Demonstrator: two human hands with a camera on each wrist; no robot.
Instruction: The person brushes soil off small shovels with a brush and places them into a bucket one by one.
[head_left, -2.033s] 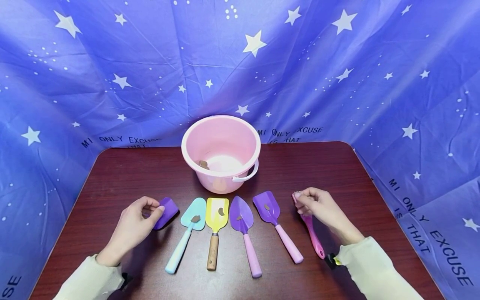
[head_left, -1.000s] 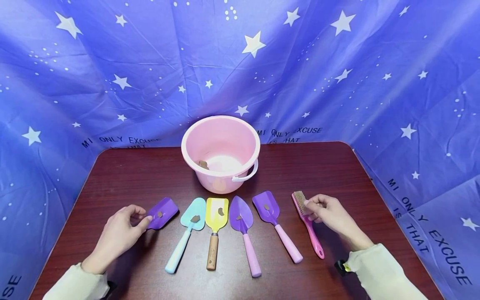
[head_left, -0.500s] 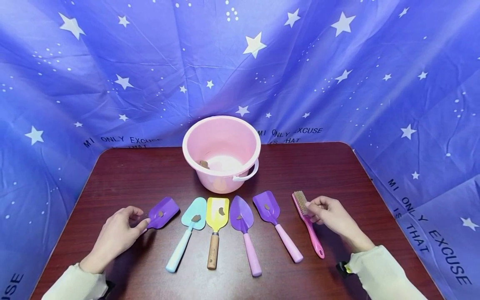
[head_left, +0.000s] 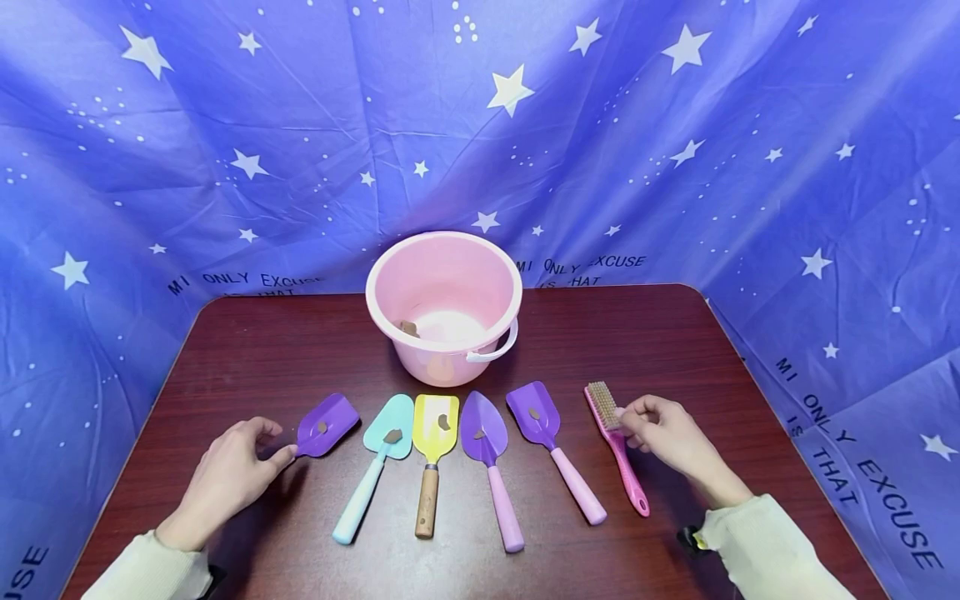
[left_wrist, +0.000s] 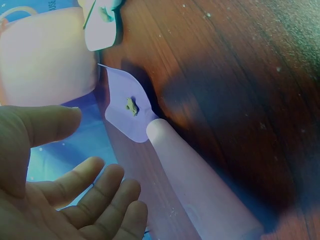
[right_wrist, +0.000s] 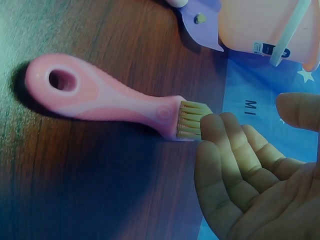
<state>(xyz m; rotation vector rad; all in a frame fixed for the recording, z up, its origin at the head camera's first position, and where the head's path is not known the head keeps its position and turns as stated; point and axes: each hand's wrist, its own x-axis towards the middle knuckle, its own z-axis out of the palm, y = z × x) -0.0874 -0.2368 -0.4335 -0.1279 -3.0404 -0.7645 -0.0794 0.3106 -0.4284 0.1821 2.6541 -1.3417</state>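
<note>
My left hand (head_left: 232, 471) hovers with loosely bent fingers beside the leftmost purple shovel (head_left: 327, 425), whose handle it hides in the head view. The left wrist view shows this hand (left_wrist: 75, 185) holding nothing, with the shovel's pale handle (left_wrist: 195, 180) lying apart from it. At the right, my right hand (head_left: 675, 437) is by the pink brush (head_left: 621, 458), fingers near its bristles (head_left: 602, 406). In the right wrist view the hand (right_wrist: 250, 175) has relaxed fingers around nothing, overlapping the bristle end; whether they touch cannot be told. A small brown piece (head_left: 322, 427) lies on the shovel's blade.
Between the hands lie a turquoise shovel (head_left: 362, 500), a yellow one with a wooden handle (head_left: 426, 500), a pointed purple one (head_left: 504, 508) and a square purple one (head_left: 577, 486), each bearing a brown piece. Behind stands a pink bucket (head_left: 442, 362) holding brown pieces.
My left hand has drawn back left and toward the near edge, uncovering the purple blade. My right hand has moved right and nearer, off the brush's bristles. The shovels, brush and bucket have stayed in place.
</note>
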